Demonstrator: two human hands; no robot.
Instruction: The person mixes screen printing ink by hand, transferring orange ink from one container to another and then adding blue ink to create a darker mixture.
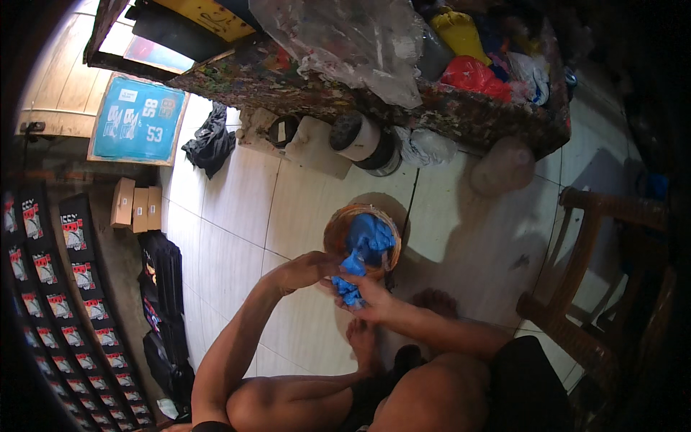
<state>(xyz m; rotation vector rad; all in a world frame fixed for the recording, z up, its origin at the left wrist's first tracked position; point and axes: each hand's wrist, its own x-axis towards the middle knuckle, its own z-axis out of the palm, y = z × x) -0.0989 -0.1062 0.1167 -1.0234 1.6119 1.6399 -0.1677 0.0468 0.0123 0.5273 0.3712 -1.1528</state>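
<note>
A small round bucket with an orange-brown rim stands on the floor in front of me. Crumpled blue plastic, glossy and apparently paint-covered, fills much of it. More of this blue plastic is bunched over the near rim, between my hands. My right hand is wrapped round that bunch from below and the right. From the left, my left hand has its bent fingers on the bunch's upper side, close to the rim. Its fingertips are partly hidden. Whether the two blue portions are one piece, I cannot tell.
A paint-stained bench holds clear plastic and coloured bags. Beneath stand a paint tin and a pinkish container. A brown plastic stool is at right. Leftward are a blue printing screen, cardboard boxes and printed black pieces.
</note>
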